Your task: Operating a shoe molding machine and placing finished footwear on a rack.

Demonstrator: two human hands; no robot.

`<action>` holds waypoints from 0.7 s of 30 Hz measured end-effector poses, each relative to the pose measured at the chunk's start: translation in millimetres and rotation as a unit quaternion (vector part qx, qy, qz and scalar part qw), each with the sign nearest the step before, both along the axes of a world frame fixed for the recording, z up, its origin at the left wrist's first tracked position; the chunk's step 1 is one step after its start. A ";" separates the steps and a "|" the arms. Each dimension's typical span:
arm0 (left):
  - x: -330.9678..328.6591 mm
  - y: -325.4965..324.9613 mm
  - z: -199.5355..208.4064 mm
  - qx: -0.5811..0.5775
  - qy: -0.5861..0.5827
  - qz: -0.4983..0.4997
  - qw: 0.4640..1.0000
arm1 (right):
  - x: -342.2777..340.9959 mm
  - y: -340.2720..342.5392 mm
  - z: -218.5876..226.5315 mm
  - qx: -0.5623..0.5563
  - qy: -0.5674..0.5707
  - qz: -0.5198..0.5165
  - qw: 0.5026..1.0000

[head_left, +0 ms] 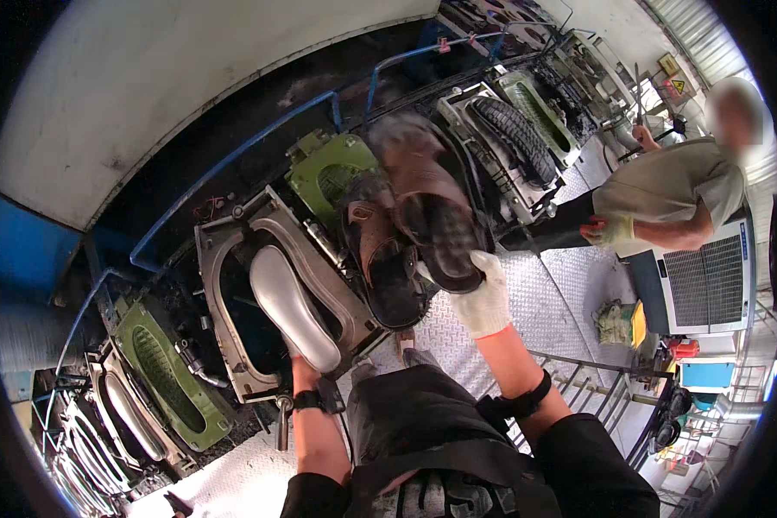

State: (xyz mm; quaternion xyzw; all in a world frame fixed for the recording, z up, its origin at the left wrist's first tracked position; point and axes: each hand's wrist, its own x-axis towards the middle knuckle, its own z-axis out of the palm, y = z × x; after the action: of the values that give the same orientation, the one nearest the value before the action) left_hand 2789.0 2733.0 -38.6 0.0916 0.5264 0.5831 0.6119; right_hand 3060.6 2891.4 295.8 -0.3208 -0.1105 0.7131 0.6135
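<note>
My right hand (483, 302), in a whitish knit glove, is closed round the heel end of a brown sandal (429, 192) with a dark footbed. A second brown sandal (373, 231), black-soled, hangs close against its left side; whether my fingers also hold it I cannot tell. The toe end of the held sandal is smeared by motion. My left hand (301, 367) reaches to the lower end of a silver metal shoe last (292, 306), which hides its fingers. That last lies over an open metal mould frame (229, 332).
Green mould plates (169, 371) stand along the machine row. Farther right, a mould holds a black treaded sole (514, 138). Blue pipe rails (233, 177) run behind. A co-worker (665, 194) stands at right, near a grey cooler unit (708, 276). Metal railing (578, 388) borders the lower right.
</note>
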 end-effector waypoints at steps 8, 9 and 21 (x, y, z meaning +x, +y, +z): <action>30.7 82.5 239.7 -0.002 0.618 0.171 0.768 | 47.0 -41.0 -88.9 -0.182 -0.176 0.050 0.966; 45.6 84.4 255.6 0.077 0.643 0.110 0.754 | 44.3 -37.5 -91.0 -0.163 -0.218 0.057 0.960; 231.5 193.2 299.4 0.121 0.744 -0.291 0.589 | 139.3 -89.2 -144.0 0.017 -0.386 0.255 0.887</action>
State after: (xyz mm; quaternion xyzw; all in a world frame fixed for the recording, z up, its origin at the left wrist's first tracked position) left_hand 3020.5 2926.2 260.8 0.7150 0.6683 0.1610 0.1276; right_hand 3200.0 2802.2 151.8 -0.5208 -0.4286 0.6627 0.3254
